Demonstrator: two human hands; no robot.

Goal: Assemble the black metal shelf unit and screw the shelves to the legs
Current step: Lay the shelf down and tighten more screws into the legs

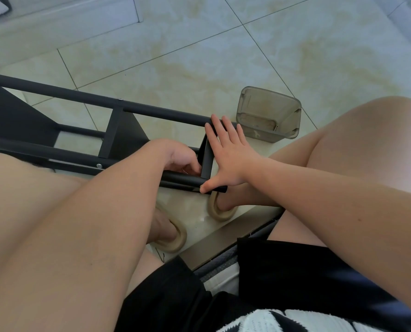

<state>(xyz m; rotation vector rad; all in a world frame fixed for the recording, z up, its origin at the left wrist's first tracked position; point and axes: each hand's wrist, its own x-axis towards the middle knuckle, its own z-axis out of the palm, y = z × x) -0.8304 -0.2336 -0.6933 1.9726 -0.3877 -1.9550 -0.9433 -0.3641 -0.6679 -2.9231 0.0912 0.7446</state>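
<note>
The black metal shelf unit (118,130) lies on its side on the tiled floor, legs running left to right. A silver screw head (99,165) shows on the near leg. My right hand (226,152) lies flat with straight fingers spread against the end shelf panel (207,161), thumb on the near leg (187,182). My left hand (178,155) reaches inside the frame beside that panel with curled fingers; a thin metallic piece shows at its fingertips, and what it holds is hidden.
A translucent grey plastic box (269,113) stands on the floor just beyond the shelf's end. My bare knees flank the frame, my feet in beige slippers (173,238) sit under it. A white ledge edge (235,226) lies close to me.
</note>
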